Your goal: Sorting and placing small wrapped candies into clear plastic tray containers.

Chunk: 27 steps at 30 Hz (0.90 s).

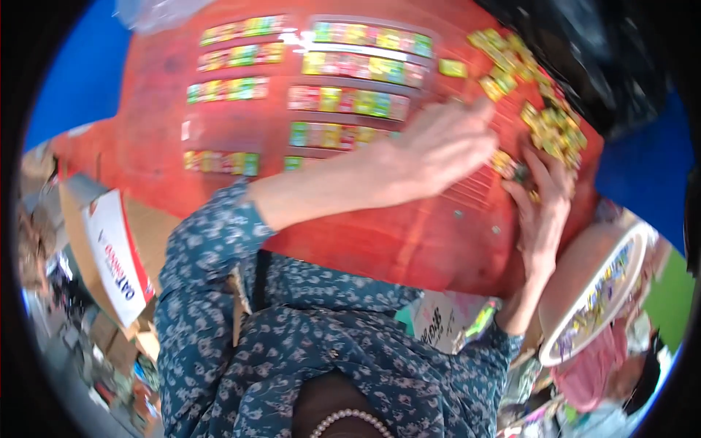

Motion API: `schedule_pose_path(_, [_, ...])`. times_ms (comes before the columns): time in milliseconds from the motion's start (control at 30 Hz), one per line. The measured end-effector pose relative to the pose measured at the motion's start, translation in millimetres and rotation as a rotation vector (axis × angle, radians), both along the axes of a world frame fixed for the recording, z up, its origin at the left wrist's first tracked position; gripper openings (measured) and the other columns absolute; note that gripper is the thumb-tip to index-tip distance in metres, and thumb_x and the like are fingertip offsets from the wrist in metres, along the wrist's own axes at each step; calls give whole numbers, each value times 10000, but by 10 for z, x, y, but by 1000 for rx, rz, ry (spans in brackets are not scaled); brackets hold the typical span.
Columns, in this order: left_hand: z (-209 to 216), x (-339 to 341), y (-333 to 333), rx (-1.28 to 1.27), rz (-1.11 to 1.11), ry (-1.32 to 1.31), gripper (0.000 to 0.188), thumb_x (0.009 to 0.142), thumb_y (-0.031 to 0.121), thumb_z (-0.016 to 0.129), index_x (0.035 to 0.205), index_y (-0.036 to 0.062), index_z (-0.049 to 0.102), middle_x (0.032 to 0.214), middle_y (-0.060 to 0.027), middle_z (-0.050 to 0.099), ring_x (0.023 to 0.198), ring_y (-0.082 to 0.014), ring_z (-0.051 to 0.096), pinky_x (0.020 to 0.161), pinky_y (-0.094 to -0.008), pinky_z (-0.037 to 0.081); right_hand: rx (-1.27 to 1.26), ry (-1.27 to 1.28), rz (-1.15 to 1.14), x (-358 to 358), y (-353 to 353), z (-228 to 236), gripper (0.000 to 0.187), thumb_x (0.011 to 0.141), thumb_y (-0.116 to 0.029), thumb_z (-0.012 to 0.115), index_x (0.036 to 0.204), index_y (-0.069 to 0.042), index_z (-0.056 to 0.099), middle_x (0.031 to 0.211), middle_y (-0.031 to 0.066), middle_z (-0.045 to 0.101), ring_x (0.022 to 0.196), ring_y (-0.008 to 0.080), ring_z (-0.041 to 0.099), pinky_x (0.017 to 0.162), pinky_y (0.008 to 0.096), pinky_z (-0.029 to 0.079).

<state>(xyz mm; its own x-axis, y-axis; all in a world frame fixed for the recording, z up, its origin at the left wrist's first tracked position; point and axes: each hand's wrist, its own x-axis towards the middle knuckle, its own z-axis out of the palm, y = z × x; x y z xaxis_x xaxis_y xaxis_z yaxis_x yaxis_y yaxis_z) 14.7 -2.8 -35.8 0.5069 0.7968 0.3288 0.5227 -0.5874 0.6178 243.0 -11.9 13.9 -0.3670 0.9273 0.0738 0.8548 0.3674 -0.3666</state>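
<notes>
My left hand [453, 142] reaches across from the left over the red table [365, 233]. It is smeared by motion; its fingers point toward the yellow pieces, and whether they grip anything is unclear. My right hand [544, 190] is at the near edge of a pile of small yellow wrapped pieces [555, 131], thumb and fingers apart around a few small pieces [502, 162] and a dark green bit [521, 173]. One yellow piece [453, 68] lies alone beyond my left hand. Rows of small coloured pieces [347, 100] lie in strips, partly covered by my left forearm.
Shorter rows of coloured pieces [241, 53] lie at the left. Black plastic [584, 51] borders the far right, clear plastic [157, 13] the far left. An open cardboard box [146, 226] stands left, a pale tub [551, 332] with wrapped pieces right. Another person [599, 365] is at lower right.
</notes>
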Motion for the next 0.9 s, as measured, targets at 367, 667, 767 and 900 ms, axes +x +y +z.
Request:
schedule_pose_path(367, [213, 86, 77, -140, 8, 147, 93, 818, 36, 685, 852, -15, 614, 957, -195, 545, 790, -356, 639, 666, -462, 536, -132, 129, -49, -20, 12, 41, 456, 740, -73, 799, 1170, -10, 663, 1007, 152, 616, 884, 347, 637, 740, 429, 521])
schedule_pose_path(667, [257, 65, 75, -186, 24, 143, 212, 802, 79, 760, 939, -1, 619, 915, -161, 526, 839, -349, 621, 694, -474, 497, 54, 57, -59, -224, -75, -126, 380, 762, -230, 809, 1124, -130, 748, 918, 101, 565, 813, 289, 608, 664, 404, 508])
schedule_pose_path(767, [225, 2, 41, -165, 40, 85, 185, 811, 73, 716, 963, 19, 626, 917, -165, 527, 844, -369, 611, 689, -476, 485, 70, 98, 26, -240, -47, -143, 365, 769, -208, 802, 1119, -122, 744, 869, 105, 548, 798, 293, 605, 655, 412, 492])
schedule_pose_path(900, [25, 109, 36, -78, -24, -103, 210, 896, 210, 533, 860, 15, 601, 910, -184, 527, 800, -375, 574, 671, -472, 465, 93, 18, 17, -166, -83, -79, 309, 816, -148, 778, 1115, -85, 735, 1029, 111, 631, 890, 313, 654, 758, 405, 542])
